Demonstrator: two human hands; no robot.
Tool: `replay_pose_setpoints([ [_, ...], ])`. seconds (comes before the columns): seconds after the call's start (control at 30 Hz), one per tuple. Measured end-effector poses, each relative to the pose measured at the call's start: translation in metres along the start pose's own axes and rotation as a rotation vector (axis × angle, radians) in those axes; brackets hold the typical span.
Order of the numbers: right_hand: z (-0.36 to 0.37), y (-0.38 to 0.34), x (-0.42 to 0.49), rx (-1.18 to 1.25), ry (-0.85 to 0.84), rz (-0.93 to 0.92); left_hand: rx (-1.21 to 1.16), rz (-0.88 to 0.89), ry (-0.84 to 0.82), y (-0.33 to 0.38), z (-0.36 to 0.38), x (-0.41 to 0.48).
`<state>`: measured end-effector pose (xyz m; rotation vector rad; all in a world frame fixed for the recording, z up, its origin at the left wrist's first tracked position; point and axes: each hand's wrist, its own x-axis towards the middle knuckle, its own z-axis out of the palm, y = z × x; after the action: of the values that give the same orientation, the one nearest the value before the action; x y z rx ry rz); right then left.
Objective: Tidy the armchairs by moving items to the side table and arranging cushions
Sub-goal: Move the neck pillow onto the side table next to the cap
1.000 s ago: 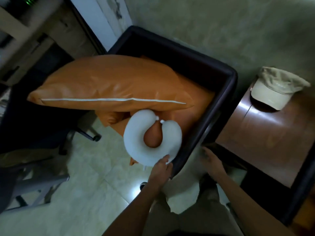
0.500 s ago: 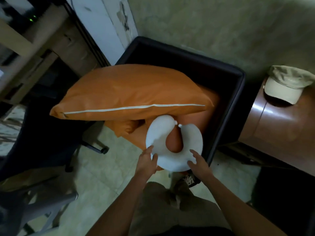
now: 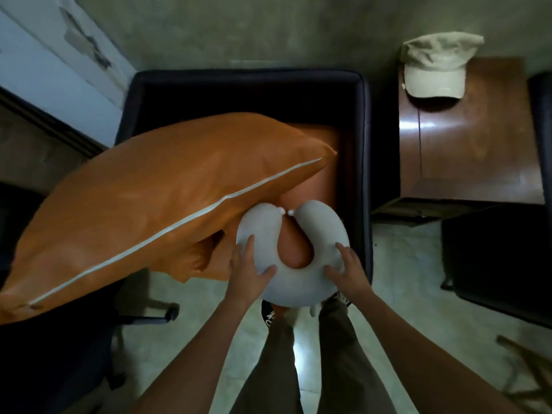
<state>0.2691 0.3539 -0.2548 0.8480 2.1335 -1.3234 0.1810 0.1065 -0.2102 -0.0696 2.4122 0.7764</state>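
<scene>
A white U-shaped neck pillow [image 3: 298, 282] rests at the front edge of the dark armchair [image 3: 365, 150], on its orange seat cushion [image 3: 325, 174]. My left hand [image 3: 246, 271] grips the pillow's left arm and my right hand [image 3: 346, 268] grips its right arm. A large orange cushion [image 3: 155, 198] with white piping lies tilted across the chair's left armrest, overhanging the floor. The wooden side table [image 3: 478, 150] stands to the right of the chair, with a beige cap [image 3: 436, 67] on its far end.
A second dark armchair [image 3: 501, 258] sits to the right, in front of the table. A dark office chair [image 3: 44, 339] with castors stands at the left. The wall runs behind the furniture. My legs and shoes stand on the tiled floor [image 3: 400, 264].
The view has swung to face the armchair squarely. My right hand came across from the chair's side and took hold of the neck pillow; both hands now grip it more fully.
</scene>
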Motion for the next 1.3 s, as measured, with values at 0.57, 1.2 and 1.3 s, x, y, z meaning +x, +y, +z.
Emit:
replay_pose_setpoints([
  [0.57, 0.059, -0.012, 0.011, -0.026, 0.321, 0.178, -0.239, -0.028, 0.017, -0.032, 0.016, 0.034],
  [1.2, -0.090, 0.005, -0.107, 0.057, 0.629, 0.017, -0.250, 0.246, -0.108, 0.126, 0.024, -0.053],
  [1.3, -0.139, 0.028, -0.114, 0.099, 0.681, -0.014, -0.226, 0.316, -0.109, 0.180, 0.047, -0.059],
])
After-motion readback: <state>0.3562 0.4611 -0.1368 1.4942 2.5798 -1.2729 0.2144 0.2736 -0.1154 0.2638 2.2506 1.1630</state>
